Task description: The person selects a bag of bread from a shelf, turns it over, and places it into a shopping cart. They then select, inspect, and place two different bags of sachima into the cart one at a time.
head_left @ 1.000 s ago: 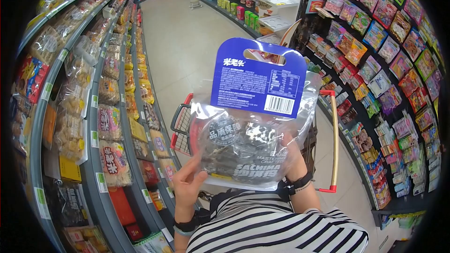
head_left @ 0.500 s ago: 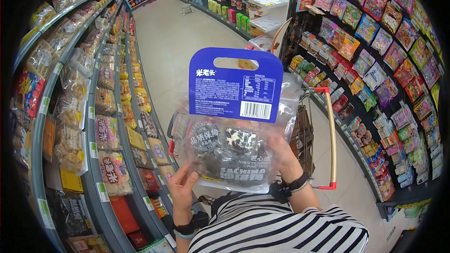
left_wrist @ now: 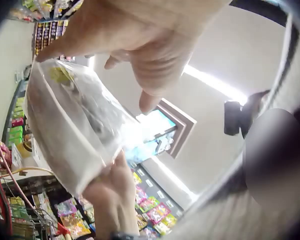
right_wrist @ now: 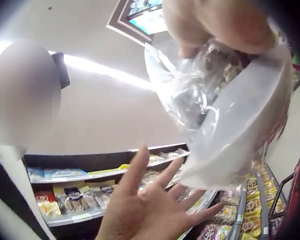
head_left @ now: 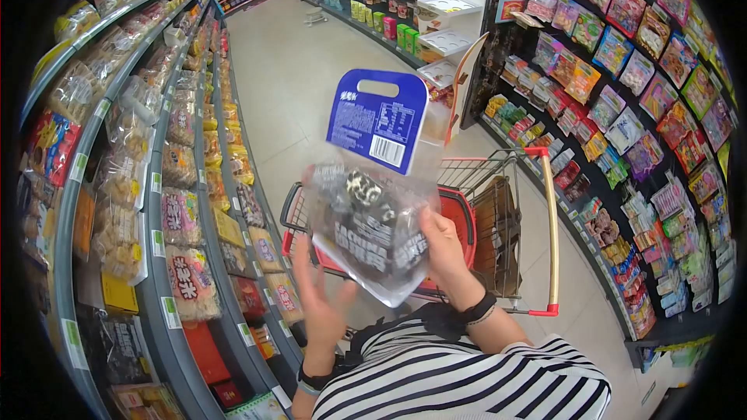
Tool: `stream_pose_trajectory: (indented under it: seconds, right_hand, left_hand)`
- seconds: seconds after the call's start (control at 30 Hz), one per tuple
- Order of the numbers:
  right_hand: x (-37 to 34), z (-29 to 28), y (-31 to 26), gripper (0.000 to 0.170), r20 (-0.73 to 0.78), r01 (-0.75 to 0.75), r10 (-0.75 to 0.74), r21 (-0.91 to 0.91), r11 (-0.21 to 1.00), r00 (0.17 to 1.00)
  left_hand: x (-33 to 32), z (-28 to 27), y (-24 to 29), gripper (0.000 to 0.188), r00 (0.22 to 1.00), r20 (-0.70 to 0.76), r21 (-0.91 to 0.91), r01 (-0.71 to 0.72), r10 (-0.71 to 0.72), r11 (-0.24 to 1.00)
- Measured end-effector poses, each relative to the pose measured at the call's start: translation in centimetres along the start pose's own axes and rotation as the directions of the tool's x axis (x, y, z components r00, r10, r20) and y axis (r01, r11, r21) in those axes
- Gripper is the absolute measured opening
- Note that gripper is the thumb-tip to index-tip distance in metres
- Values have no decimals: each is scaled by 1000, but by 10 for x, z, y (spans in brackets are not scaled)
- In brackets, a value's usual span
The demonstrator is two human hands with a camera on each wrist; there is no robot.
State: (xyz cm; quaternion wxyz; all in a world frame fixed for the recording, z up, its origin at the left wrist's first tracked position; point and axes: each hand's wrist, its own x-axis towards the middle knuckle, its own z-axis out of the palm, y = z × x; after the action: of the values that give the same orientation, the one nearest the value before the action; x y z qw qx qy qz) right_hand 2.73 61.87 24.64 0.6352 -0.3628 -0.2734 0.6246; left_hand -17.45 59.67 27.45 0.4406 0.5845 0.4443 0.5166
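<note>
A clear plastic bag of sachima [head_left: 373, 225] with a blue printed top panel [head_left: 377, 118] is tilted in front of the striped shirt, above a shopping cart. My right hand [head_left: 445, 245] pinches its right edge, thumb on the near face. Spread fingers show on my left hand [head_left: 320, 307], beside the bag's lower left edge. Seen from the right wrist, the left hand [right_wrist: 152, 207] is spread below the bag's white gusset [right_wrist: 235, 135]. In the left wrist view, the right hand [left_wrist: 112, 187] grips the bag's lower end.
The shopping cart [head_left: 510, 307] holds a red basket [head_left: 459, 222] and a brown item [head_left: 496, 225], and has a gold side bar [head_left: 554, 233]. Shelves of packaged snacks [head_left: 187, 284] run along the left. Hanging candy packets [head_left: 622, 132] line the right side. Tiled floor [head_left: 268, 70] stretches ahead.
The bag has turned and tipped from nearly upright, its bottom swinging to a corner-down slant. My left hand has let go of its lower left edge and spread; the right hand keeps its grip.
</note>
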Motion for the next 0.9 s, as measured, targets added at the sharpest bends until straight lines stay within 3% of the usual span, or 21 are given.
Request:
stream_pose_trajectory:
  seconds: [0.03,0.1,0.13,0.17,0.2,0.27,0.3,0.37,0.4,0.5,0.57,0.6,0.63,0.67,0.7,0.73,0.77,0.8,0.83,0.87,0.9]
  right_hand:
    - [-1,15,-2,38,7,-6,6,-4,1000,1000]
    - [-4,45,-4,34,69,444,-447,-325,835,892]
    - [-7,53,-6,34,82,441,-440,-323,837,894]
    - [-12,61,-8,36,209,511,-480,-528,678,852]
    - [-15,68,-11,40,344,570,-486,-678,464,804]
    - [-25,79,-23,46,464,626,-432,-665,407,774]
    - [-28,83,-29,52,559,673,-377,-651,351,738]
    - [-30,81,-35,60,611,700,-347,-570,429,711]
    - [-30,76,-36,58,552,699,-430,-578,421,715]
    - [-15,50,-39,45,320,659,-645,-643,391,694]
    - [-5,34,-43,52,187,541,-584,-660,521,790]
    - [-3,28,-43,52,196,543,-577,-659,521,793]
    - [-1,23,-44,60,211,479,-440,-547,686,873]
    - [-1,21,-45,69,246,374,-292,-428,823,924]
    - [-2,20,-45,69,253,371,-285,-429,823,925]
    - [-4,19,-45,78,353,333,-201,-368,868,914]
    - [-7,18,-45,87,451,284,-122,-310,907,884]
    - [-6,13,-41,94,472,281,-98,-335,899,876]
    - [-7,9,-38,94,474,280,-95,-336,899,875]
    - [-8,5,-37,95,468,272,-92,-335,902,879]
    - [-9,3,-36,95,462,265,-88,-333,905,882]
  left_hand:
    - [0,7,1,96,1000,-10,-1,1,-1,1000]
    - [2,21,-1,100,970,201,-37,-129,134,991]
    - [7,24,-7,83,957,177,169,-259,229,951]
    - [9,23,-9,83,960,161,175,-257,230,951]
    - [12,21,-10,67,988,47,79,-151,148,985]
    - [16,15,-14,45,987,-150,-150,27,-50,988]
    - [18,6,-20,45,986,-163,-146,21,-45,989]
    - [23,-12,-24,44,965,-160,-428,124,-210,895]
    - [28,-13,-26,38,953,-204,-594,62,-224,802]
    - [24,-38,-35,38,923,-223,-508,165,-313,846]
    - [25,-56,-52,41,896,-281,-555,141,-344,820]
    - [22,-68,-63,41,925,-123,-652,199,-361,732]
    - [18,-74,-68,42,935,37,-727,266,-351,632]
    - [11,-74,-65,44,916,21,-761,274,-400,588]
    - [10,-78,-84,44,915,13,-764,268,-402,586]
    - [11,-85,-117,51,998,6,-586,-48,63,809]
    - [11,-88,-135,60,858,114,-391,-425,501,816]
    - [8,-87,-136,60,859,108,-389,-427,501,816]
    - [6,-86,-134,60,974,62,-442,-168,216,881]
    - [4,-84,-131,60,995,35,-502,97,-92,859]
    - [5,-83,-128,60,995,32,-501,96,-93,860]
